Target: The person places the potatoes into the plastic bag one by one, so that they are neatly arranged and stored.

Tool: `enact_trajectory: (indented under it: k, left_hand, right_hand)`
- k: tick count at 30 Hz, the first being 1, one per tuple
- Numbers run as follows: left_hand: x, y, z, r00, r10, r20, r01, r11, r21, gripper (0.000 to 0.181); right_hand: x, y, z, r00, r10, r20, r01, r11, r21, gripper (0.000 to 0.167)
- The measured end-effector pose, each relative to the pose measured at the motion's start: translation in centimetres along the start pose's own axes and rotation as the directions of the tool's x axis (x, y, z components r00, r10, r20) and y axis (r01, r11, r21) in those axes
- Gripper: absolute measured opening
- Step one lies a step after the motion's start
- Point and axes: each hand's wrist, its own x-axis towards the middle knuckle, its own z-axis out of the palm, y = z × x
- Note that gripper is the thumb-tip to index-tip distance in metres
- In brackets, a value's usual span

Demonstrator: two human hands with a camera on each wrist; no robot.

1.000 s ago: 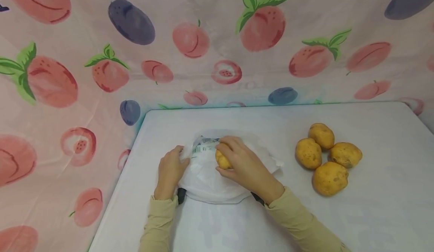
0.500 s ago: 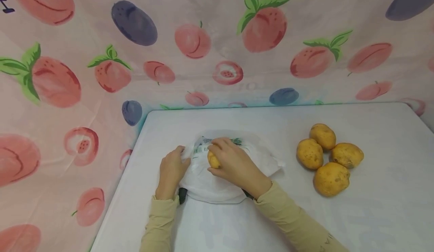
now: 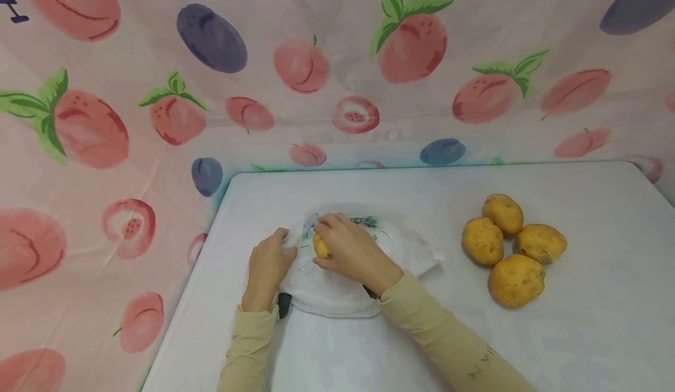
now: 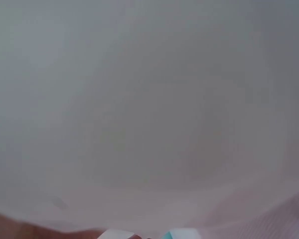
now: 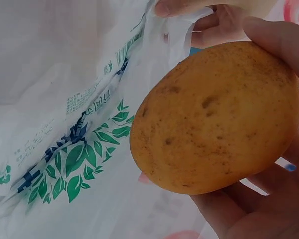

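My right hand point(image 3: 352, 250) grips a yellow-brown potato point(image 5: 214, 119) over the left part of a white plastic bag point(image 3: 329, 295). Thumb and fingers lie on opposite sides of the potato in the right wrist view. My left hand point(image 3: 268, 269) is at the bag's left edge and pinches the film between thumb and fingers. Green leaf print and dark lettering point(image 5: 74, 132) show on the bag. Pale, blurred film fills most of the left wrist view. Whatever the bag contains is hidden.
Several more potatoes point(image 3: 515, 280) lie in a cluster on the white table point(image 3: 590, 321), right of the bag. Behind and to the left hangs a pink fruit-print cloth point(image 3: 316, 17). Dark straps sit at both wrists.
My right hand has moved left with the potato, across the bag toward my left hand. The left hand keeps its place at the bag's edge. The clustered potatoes lie as before.
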Motion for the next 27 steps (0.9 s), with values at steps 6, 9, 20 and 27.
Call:
enact_trajectory:
  k: [6,9,20,27]
  left_hand:
    - [0.1,-0.1,0.1,1.000,0.010,0.009,-0.010,1.000,0.006,0.044]
    - [0.2,-0.1,0.1,1.000,0.001,0.011,-0.002,1.000,0.017,0.045]
    - [0.1,-0.1,-0.1,1.000,-0.012,0.026,0.012,1.000,0.014,0.044]
    - [0.1,-0.2,-0.1,1.000,-0.008,0.018,0.008,1.000,0.002,0.043]
  right_hand:
    - [0.9,0.3,0.6,0.999,0.024,0.041,-0.023,1.000,-0.004,0.047]
    - [1.4,0.5,0.9,0.998,0.032,0.054,-0.032,0.999,0.002,0.045]
    - [2.3,1.0,2.6,0.997,0.026,0.068,-0.027,1.000,0.005,0.045]
    - [2.7,1.3,3.6,0.997,0.024,0.072,-0.025,1.000,0.018,0.045]
